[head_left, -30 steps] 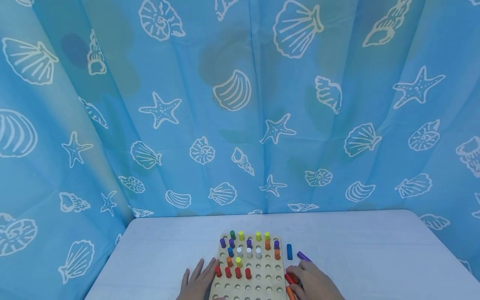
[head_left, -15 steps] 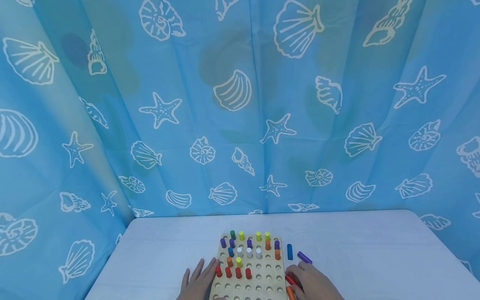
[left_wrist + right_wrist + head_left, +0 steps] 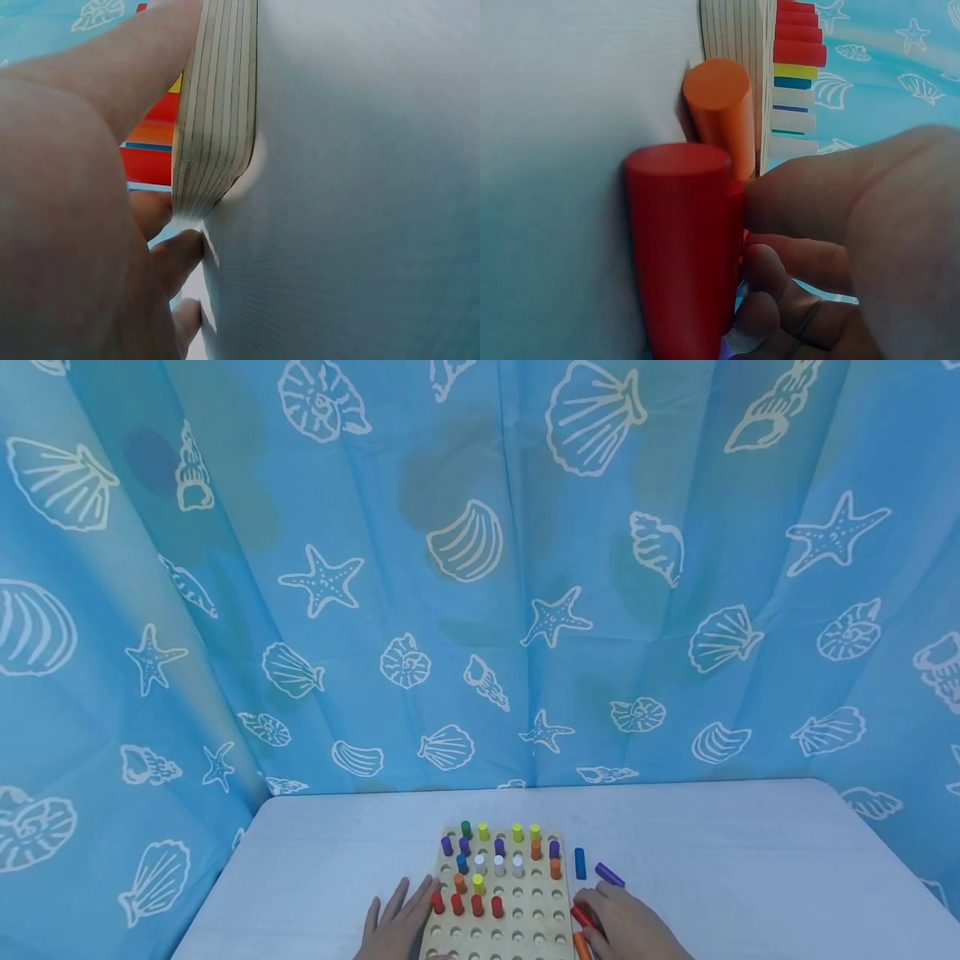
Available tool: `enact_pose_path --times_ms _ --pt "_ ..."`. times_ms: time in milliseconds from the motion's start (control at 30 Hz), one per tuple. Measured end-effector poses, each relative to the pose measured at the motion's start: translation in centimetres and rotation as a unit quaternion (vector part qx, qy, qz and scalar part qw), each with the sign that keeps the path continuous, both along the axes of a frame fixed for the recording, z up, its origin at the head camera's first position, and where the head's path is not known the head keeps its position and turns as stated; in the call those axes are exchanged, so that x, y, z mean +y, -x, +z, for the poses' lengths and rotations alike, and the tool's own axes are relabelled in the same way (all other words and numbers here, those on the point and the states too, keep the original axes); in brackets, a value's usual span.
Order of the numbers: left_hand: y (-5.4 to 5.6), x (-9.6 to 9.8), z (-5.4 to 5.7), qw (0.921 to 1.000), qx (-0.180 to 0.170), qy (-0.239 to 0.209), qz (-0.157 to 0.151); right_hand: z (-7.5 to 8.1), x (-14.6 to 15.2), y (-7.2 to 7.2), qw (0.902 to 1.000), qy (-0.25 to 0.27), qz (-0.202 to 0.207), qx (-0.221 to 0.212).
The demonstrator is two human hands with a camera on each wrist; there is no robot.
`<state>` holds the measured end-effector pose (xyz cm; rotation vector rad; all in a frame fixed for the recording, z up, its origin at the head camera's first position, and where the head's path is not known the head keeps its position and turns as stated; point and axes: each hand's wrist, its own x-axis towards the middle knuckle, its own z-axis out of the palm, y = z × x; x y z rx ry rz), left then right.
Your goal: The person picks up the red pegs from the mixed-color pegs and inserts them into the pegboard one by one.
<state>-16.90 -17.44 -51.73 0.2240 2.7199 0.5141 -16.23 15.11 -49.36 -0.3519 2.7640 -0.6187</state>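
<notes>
Pale wood makes up the square peg board (image 3: 517,931), which lies on a white-covered table (image 3: 750,877) and is drilled with rows of round holes. Coloured pegs stand upright in many of them. The far row has one green peg (image 3: 466,830) and three yellow ones. The next has four purple pegs and an orange one. Then come a blue peg, three white pegs (image 3: 499,865) side by side and another orange. The row after that has an orange peg and a yellow peg next to each other. Nearest the person is a line of four red pegs (image 3: 477,906), with bare holes in front.

At the board's left edge, a person's left hand (image 3: 393,927) rests with its fingers straight and spread wide on the cloth, its thumb over the board.

At the right edge, the right hand (image 3: 630,927) has its fingers bent in, narrowly spaced, thumb and forefinger on either side of a loose red peg (image 3: 581,917) low over the table, just beside the board. From the right wrist, a second red peg (image 3: 681,255) lies on the cloth next to it, nearer the camera. An orange peg (image 3: 582,946) lies along the board's side near the thumb. Beyond the hand, a blue peg (image 3: 580,863) and a purple peg (image 3: 610,875) lie on their sides.

Behind the table hangs a blue curtain (image 3: 480,627) printed with white shells and starfish.
</notes>
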Motion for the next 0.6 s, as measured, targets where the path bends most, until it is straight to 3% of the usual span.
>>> enact_pose_path --times_ms 600 --pt "-0.1 -0.2 0.0 0.9999 -0.003 -0.010 0.002 0.6 -1.2 0.3 0.9991 -0.020 -0.029 -0.023"
